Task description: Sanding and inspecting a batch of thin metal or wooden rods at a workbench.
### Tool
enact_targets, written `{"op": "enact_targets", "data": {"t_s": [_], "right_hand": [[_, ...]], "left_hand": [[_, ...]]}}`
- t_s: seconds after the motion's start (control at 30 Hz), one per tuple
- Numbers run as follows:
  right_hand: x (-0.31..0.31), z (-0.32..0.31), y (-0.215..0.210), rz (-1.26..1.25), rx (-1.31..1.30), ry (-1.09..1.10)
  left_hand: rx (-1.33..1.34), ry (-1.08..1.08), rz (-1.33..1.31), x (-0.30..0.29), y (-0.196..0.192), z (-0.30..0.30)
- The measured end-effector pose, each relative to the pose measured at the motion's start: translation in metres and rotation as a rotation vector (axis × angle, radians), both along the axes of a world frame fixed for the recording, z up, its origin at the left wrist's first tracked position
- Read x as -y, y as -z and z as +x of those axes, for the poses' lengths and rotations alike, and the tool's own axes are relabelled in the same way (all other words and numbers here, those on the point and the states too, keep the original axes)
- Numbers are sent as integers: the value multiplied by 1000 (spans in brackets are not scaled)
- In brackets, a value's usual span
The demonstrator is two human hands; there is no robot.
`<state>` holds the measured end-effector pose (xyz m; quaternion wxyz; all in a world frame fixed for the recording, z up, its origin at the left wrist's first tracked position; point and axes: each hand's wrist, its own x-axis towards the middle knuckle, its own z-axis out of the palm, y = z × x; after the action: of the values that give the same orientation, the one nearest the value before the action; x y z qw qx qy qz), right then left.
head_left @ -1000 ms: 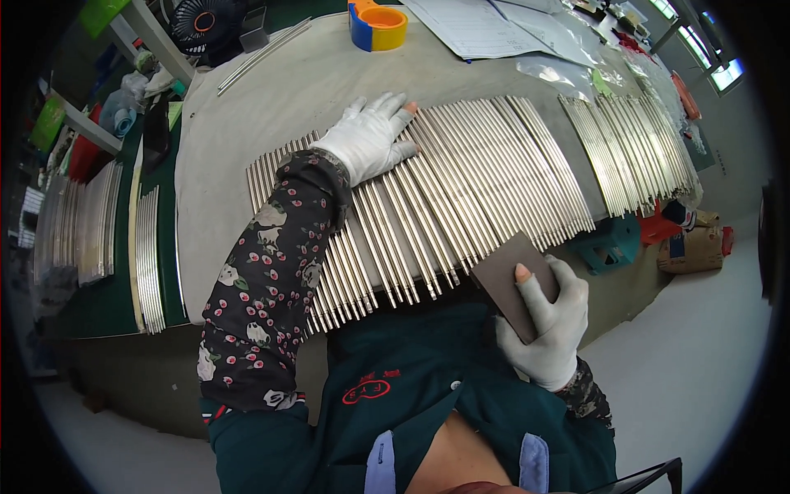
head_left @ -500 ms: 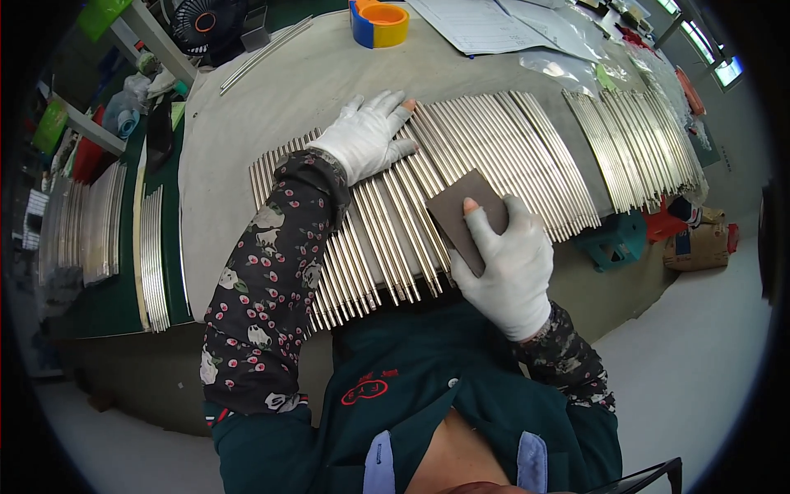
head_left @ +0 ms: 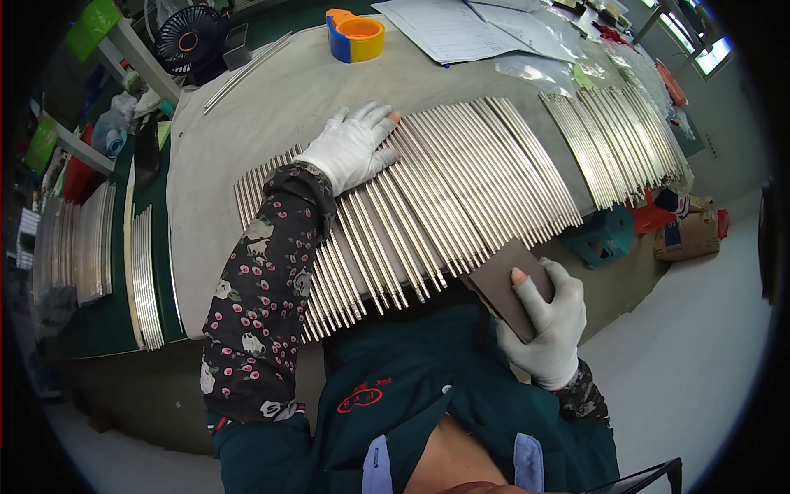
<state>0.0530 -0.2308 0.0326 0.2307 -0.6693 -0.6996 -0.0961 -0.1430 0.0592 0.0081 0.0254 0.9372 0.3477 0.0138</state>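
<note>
Many slim shiny metal rods lie side by side in a wide row across the table. My left hand, in a white glove with bare fingertips, rests flat with spread fingers on the far part of the rods. A flat grey-brown sanding block is gripped in my right hand, also gloved, with the thumb on its upper face. The block is tilted beside the near ends of the rods, at the table's front edge; whether it touches them I cannot tell.
A second bundle of rods lies to the right. At the back are a yellow-and-blue tape roll, papers, a small fan and a few loose rods. A teal stool stands below on the right.
My right hand has drawn the sanding block from over the rods toward me and to the right, past their near ends. My left hand stays flat on the rods; the whole view has shifted slightly.
</note>
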Motion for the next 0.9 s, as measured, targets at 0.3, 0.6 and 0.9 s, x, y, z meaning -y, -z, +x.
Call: {"op": "enact_targets", "data": {"t_s": [0.3, 0.6, 0.9], "right_hand": [[11, 8, 4, 0, -56, 28], [14, 21, 4, 34, -77, 61], [14, 24, 11, 41, -94, 66]], "left_hand": [[110, 147, -79, -12, 7, -5], [81, 160, -21, -7, 3, 3], [17, 226, 18, 19, -1, 20]]}}
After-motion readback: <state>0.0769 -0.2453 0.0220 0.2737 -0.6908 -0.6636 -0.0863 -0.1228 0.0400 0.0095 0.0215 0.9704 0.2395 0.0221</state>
